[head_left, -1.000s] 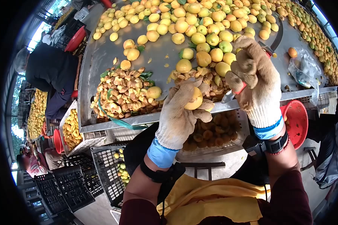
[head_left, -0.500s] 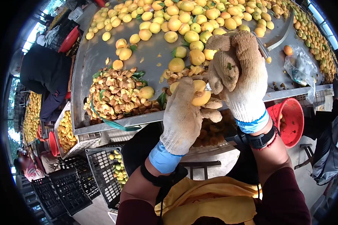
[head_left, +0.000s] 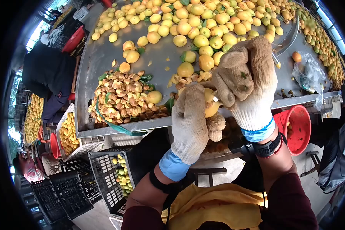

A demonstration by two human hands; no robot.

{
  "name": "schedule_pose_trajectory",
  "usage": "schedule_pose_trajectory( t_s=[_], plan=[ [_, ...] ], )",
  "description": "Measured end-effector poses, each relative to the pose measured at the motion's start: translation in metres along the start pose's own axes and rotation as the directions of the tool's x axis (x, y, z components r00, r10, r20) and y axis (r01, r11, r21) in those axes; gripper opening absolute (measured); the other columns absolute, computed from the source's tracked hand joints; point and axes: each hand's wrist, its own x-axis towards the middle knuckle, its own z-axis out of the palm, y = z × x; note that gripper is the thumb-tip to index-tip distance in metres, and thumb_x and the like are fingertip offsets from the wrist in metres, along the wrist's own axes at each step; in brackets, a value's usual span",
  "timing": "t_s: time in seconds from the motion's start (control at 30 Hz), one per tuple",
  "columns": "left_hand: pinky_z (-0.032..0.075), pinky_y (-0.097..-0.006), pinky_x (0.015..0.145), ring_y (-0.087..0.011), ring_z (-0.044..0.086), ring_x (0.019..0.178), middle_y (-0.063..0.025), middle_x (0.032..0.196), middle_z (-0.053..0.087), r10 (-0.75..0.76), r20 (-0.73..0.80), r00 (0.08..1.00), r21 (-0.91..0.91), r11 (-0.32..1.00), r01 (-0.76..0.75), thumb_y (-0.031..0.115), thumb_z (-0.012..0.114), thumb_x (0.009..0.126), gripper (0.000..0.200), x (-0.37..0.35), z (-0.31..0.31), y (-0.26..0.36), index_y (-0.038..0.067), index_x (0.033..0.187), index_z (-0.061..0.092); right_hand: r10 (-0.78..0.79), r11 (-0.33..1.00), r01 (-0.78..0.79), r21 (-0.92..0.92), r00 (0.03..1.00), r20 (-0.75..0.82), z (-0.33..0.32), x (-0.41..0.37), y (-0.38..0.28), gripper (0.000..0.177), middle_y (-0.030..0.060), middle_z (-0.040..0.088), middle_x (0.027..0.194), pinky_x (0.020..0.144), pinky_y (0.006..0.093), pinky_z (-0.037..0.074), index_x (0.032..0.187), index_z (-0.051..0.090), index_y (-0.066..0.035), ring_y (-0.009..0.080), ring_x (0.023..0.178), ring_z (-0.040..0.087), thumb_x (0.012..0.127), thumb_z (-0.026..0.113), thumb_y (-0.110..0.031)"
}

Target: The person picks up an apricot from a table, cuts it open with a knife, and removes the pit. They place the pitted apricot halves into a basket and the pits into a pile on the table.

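Steel table (head_left: 103,50): we pinch yellow fruit (head_left: 211,109) in left hand (head_left: 191,120), curl right hand (head_left: 247,76) round knife (head_left: 216,99). Fruit likely light, soft, slippery; grip flanks.

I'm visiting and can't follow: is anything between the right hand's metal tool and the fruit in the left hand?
Nothing visible: the metal tool in the right hand appears to touch the yellow fruit in the left hand.

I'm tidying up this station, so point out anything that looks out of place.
A crumpled bag lies on the table at right, trailing over the front rim, and a green strap crosses that rim at left; both look stray beside the fruit.
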Motion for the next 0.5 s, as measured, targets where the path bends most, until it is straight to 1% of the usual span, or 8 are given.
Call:
schedule_pose_trajectory(
  t_s=[0.1, 0.17, 0.2, 0.23, 0.27, 0.33, 0.43, 0.5],
  plan=[
    [0.051, -0.028, 0.053, -0.0143, 0.063, 0.07, -0.0055, 0.097, 0.066, 0.3, 0.105, 0.948, 0.232, 0.92, -0.316, 0.027, 0.049, 0.11, 0.028, 0.008, -0.003, -0.006, 0.003, 0.12, 0.059, 0.074, 0.996, -0.075, 0.057, 0.997, 0.022, 0.001, 0.001, -0.005, 0.049, -0.0085, 0.034, 0.051, 0.035, 0.0231, 0.027, 0.086, 0.059, -0.011, 0.0071, 0.038, 0.03, 0.112, 0.041, -0.048],
    [0.055, -0.0268, 0.079, -0.0128, 0.065, 0.091, -0.0052, 0.101, 0.065, 0.144, 0.143, 0.979, 0.328, 0.927, -0.184, 0.021, 0.048, 0.111, 0.026, -0.002, -0.007, 0.002, -0.001, 0.122, 0.059, 0.16, 0.953, -0.174, 0.249, 0.984, 0.076, -0.012, 0.0, 0.001, 0.035, -0.0038, 0.053, 0.066, 0.04, 0.0268, 0.035, 0.092, 0.062, -0.017, 0.0113, 0.046, 0.047, 0.109, 0.052, -0.046],
    [0.055, -0.0283, 0.073, -0.013, 0.064, 0.091, -0.0064, 0.103, 0.065, 0.305, 0.159, 0.939, 0.521, 0.782, -0.342, 0.015, 0.046, 0.111, 0.024, -0.005, -0.006, -0.001, -0.001, 0.124, 0.058, 0.149, 0.97, -0.136, 0.202, 0.988, -0.051, -0.007, -0.001, 0.004, 0.032, -0.0055, 0.054, 0.069, 0.039, 0.026, 0.034, 0.092, 0.061, -0.021, 0.0096, 0.047, 0.046, 0.109, 0.052, -0.046],
    [0.054, -0.0303, 0.065, -0.0146, 0.062, 0.088, -0.0073, 0.101, 0.063, 0.246, 0.054, 0.968, 0.356, 0.901, -0.249, 0.012, 0.046, 0.11, 0.023, 0.0, -0.002, -0.007, 0.0, 0.127, 0.056, 0.164, 0.962, -0.166, 0.218, 0.986, 0.029, -0.01, -0.003, 0.003, 0.034, -0.0043, 0.055, 0.071, 0.038, 0.0257, 0.033, 0.092, 0.06, -0.017, 0.0097, 0.046, 0.045, 0.108, 0.053, -0.046],
    [0.051, -0.0301, 0.056, -0.016, 0.062, 0.08, -0.0076, 0.096, 0.062, 0.292, 0.168, 0.942, 0.313, 0.89, -0.332, 0.014, 0.046, 0.111, 0.023, 0.015, -0.019, -0.021, 0.002, 0.129, 0.055, 0.112, 0.992, -0.107, 0.063, 0.991, -0.077, -0.004, -0.005, 0.005, 0.04, -0.0027, 0.051, 0.066, 0.037, 0.0255, 0.032, 0.09, 0.059, -0.011, 0.0101, 0.044, 0.043, 0.108, 0.053, -0.046],
    [0.052, -0.0285, 0.084, -0.0128, 0.063, 0.093, -0.0053, 0.098, 0.069, 0.044, -0.026, 0.999, 0.072, 0.997, -0.042, 0.026, 0.056, 0.109, 0.031, 0.012, -0.012, -0.021, -0.001, 0.12, 0.065, 0.059, 0.998, -0.059, -0.004, 0.998, 0.014, -0.006, -0.007, 0.009, 0.048, -0.0014, 0.042, 0.056, 0.039, 0.025, 0.032, 0.081, 0.057, -0.004, 0.0098, 0.043, 0.039, 0.109, 0.053, -0.042],
    [0.054, -0.0302, 0.075, -0.0135, 0.064, 0.083, -0.0063, 0.097, 0.07, 0.264, -0.018, 0.964, 0.326, 0.914, -0.244, 0.026, 0.054, 0.109, 0.03, 0.018, -0.01, -0.023, 0.0, 0.118, 0.066, -0.02, 0.96, 0.034, -0.277, 0.998, 0.053, -0.013, -0.015, 0.009, 0.025, 0.0038, 0.056, 0.064, 0.047, 0.026, 0.042, 0.093, 0.064, 0.001, 0.012, 0.051, 0.052, 0.106, 0.057, -0.018],
    [0.054, -0.0303, 0.075, -0.0146, 0.064, 0.083, -0.0066, 0.096, 0.07, 0.147, -0.06, 0.987, 0.285, 0.951, -0.124, 0.025, 0.053, 0.11, 0.029, 0.031, -0.023, -0.033, 0.0, 0.119, 0.065, -0.172, 0.869, 0.119, -0.481, 0.983, -0.067, -0.034, -0.02, 0.032, 0.01, 0.0074, 0.066, 0.078, 0.061, 0.0301, 0.053, 0.098, 0.069, 0.003, 0.0172, 0.068, 0.065, 0.096, 0.065, -0.006]
  ],
)
